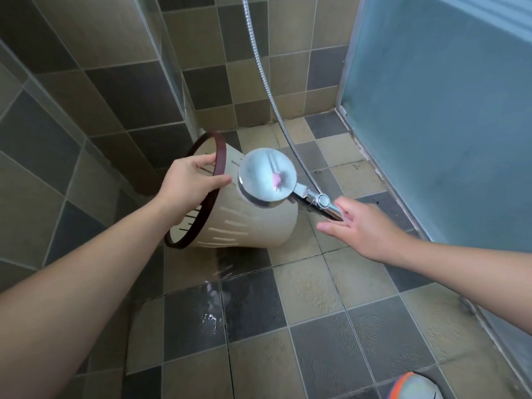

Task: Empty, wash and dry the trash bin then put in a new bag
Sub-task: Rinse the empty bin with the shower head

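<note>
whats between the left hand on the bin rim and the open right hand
In the head view, the chrome shower head and its handle span the gap between the left hand, gripping the bin rim, and the right hand; the bin's side lies below it.

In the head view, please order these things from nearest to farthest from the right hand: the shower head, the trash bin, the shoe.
1. shower head: its handle is right at the fingers of the right hand.
2. trash bin: to the left, tilted on the floor, held by the left hand.
3. shoe: bottom edge, near the person.
</note>
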